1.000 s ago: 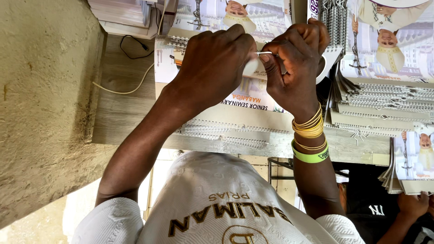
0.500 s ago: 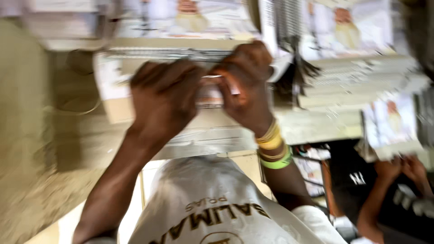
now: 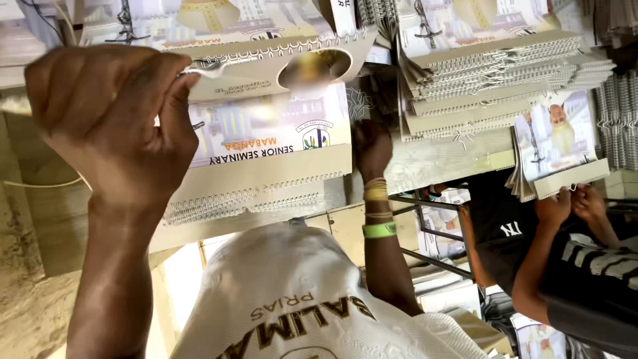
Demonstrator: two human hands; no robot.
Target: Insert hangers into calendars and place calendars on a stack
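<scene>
My left hand [image 3: 113,126] fills the left of the view as a closed fist. Its fingers pinch a thin metal wire [image 3: 212,65] at the top corner of a spiral-bound calendar [image 3: 266,143] with a pale cardboard back. My right hand [image 3: 372,149], wearing yellow and green wristbands, grips the calendar's right edge from below and is partly hidden behind it. The calendar lies tilted on more calendars on a wooden table [image 3: 438,159]. My white printed shirt [image 3: 299,299] shows at the bottom.
Stacks of spiral-bound calendars [image 3: 492,73] lie at the upper right. Another person in a black top [image 3: 585,266] at the right holds a calendar [image 3: 558,143] in both hands. A metal frame [image 3: 432,229] stands under the table. Sandy ground [image 3: 26,292] is at the left.
The view has swung and drawn closer. My hands have parted: the left stays up at the wire corner, while the right has dropped to the calendar's right edge.
</scene>
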